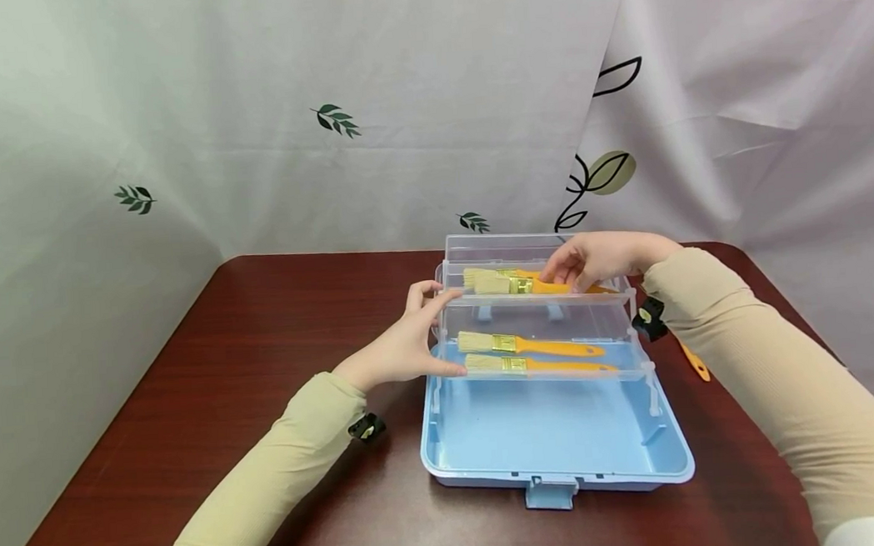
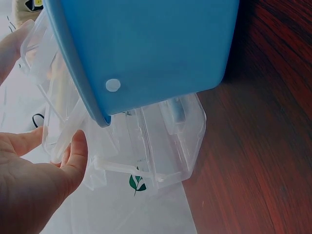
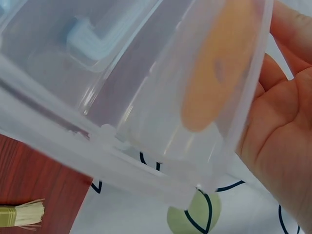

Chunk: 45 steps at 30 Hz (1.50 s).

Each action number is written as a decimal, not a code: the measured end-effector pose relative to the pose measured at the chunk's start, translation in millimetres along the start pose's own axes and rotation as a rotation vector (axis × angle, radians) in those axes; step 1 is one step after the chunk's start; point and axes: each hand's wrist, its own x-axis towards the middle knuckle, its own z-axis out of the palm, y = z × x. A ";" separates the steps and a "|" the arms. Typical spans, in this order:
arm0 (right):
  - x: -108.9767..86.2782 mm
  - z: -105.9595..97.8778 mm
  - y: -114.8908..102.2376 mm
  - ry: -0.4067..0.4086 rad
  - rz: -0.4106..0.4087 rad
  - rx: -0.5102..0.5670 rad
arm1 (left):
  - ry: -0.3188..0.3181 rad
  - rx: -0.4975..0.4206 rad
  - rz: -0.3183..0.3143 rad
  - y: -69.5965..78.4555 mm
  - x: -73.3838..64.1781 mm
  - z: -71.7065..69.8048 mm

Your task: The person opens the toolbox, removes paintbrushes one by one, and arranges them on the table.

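Before a pale, leaf-printed curtain (image 1: 393, 50), a dark wooden table (image 1: 282, 324) carries an open blue box (image 1: 552, 433), set nearer the right edge than the left. A clear lower tray (image 1: 623, 373) and a clear upper tray (image 1: 484, 301) rise in steps at the box's back, toward the table's far edge.

The left hand (image 1: 404, 342) touches the trays' left ends, thumb at the lower and index finger at the upper, its fingers apart. The right hand (image 1: 594, 259) reaches over the upper tray from the right, its fingers curled, apparently clamped on the handle of the front upper brush (image 1: 522, 285). That brush lies directly below the fingers, lengthwise along the tray, bristles toward the table's left edge and handle toward the right; the right hand is the nearer.

Just behind it is the rear upper brush (image 1: 471, 277). Two lower brushes (image 1: 520, 345) lie in the lower tray with the same heading. A loose brush (image 1: 696, 364) rests on the table's right side, partly hidden by the sleeve (image 1: 750, 354).
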 end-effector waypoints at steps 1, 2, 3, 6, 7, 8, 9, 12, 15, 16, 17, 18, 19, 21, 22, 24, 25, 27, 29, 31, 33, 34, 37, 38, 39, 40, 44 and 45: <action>0.0 -0.2 0.5 0.001 -0.003 0.014 | -0.001 -0.001 0.001 -0.1 -0.1 -0.1; -0.1 -0.3 0.6 0.005 -0.003 0.030 | -0.002 -0.003 0.003 0.0 -0.1 -0.2; -0.2 -0.4 0.8 0.010 -0.004 0.043 | -0.003 -0.004 0.005 -0.1 -0.1 -0.2; -0.2 -0.4 1.4 0.030 0.002 0.085 | -0.003 -0.007 0.007 -0.4 0.0 -0.4; -0.3 -0.3 1.3 0.036 0.003 0.093 | -0.004 -0.006 0.007 -0.6 0.1 -0.4; -0.4 -0.2 1.5 0.042 0.005 0.101 | -0.004 -0.007 0.007 -0.7 0.2 -0.4; -0.5 -0.2 1.7 0.046 0.003 0.106 | -0.004 -0.006 0.007 -0.9 0.2 -0.4; -1.9 -0.2 2.0 0.066 -0.009 0.117 | -0.005 -0.005 0.009 -1.0 0.1 -0.5; -3.6 -0.6 2.0 0.093 -0.036 0.130 | -0.005 -0.004 0.011 -0.7 -0.1 -0.7; -4.1 -0.8 2.1 0.103 -0.043 0.136 | -0.005 -0.004 0.010 -0.5 -0.2 -0.7; -4.5 -1.1 2.2 0.110 -0.051 0.148 | -0.004 -0.004 0.009 -0.3 -0.3 -0.7; -4.9 -1.4 2.2 0.117 -0.057 0.160 | -0.003 -0.003 0.008 -0.1 -0.4 -0.7; -5.2 -1.8 2.4 0.125 -0.065 0.170 | -0.003 -0.003 0.007 0.0 -0.4 -0.8; -5.9 -2.3 3.0 0.139 -0.086 0.194 | -0.001 0.000 0.005 0.3 -0.3 -0.7; -6.1 -2.5 3.5 0.144 -0.097 0.209 | 0.000 0.003 0.005 0.2 -0.2 -0.6; -6.9 -2.5 4.3 0.150 -0.125 0.254 | -0.001 0.006 0.006 0.0 0.2 -0.5; -7.2 -2.3 4.7 0.152 -0.139 0.282 | -0.001 0.006 0.007 -0.2 0.4 -0.4; -7.9 -1.3 5.5 0.148 -0.169 0.344 | -0.002 0.003 0.009 -0.6 0.7 -0.2; -8.7 0.7 5.7 0.147 -0.192 0.415 | -0.004 -0.004 0.010 -0.9 0.7 -0.2; -9.1 3.3 5.2 0.156 -0.215 0.461 | -0.006 -0.008 0.010 -1.2 0.5 -0.4; -9.5 7.2 3.7 0.182 -0.233 0.480 | -0.005 -0.009 0.011 -1.4 0.1 -0.7; -9.7 9.3 3.0 0.195 -0.238 0.491 | -0.005 -0.009 0.010 -1.2 -0.1 -0.6; -11.0 15.5 -0.1 0.222 -0.242 0.531 | -0.004 -0.006 0.011 -1.0 -0.4 -0.9; -11.4 17.3 -1.0 0.226 -0.240 0.548 | -0.003 -0.006 0.011 -0.7 -0.5 -1.0; -11.6 18.7 -1.9 0.229 -0.235 0.566 | -0.003 -0.006 0.010 -0.5 -0.5 -1.2; -12.0 19.9 -2.8 0.232 -0.228 0.585 | -0.004 -0.007 0.010 -0.5 -0.5 -1.3; -12.7 24.4 -5.5 0.268 -0.183 0.604 | -0.003 -0.011 0.012 -0.3 -0.1 -1.1; -12.9 25.9 -6.1 0.282 -0.170 0.603 | -0.004 -0.012 0.012 -0.4 0.1 -1.0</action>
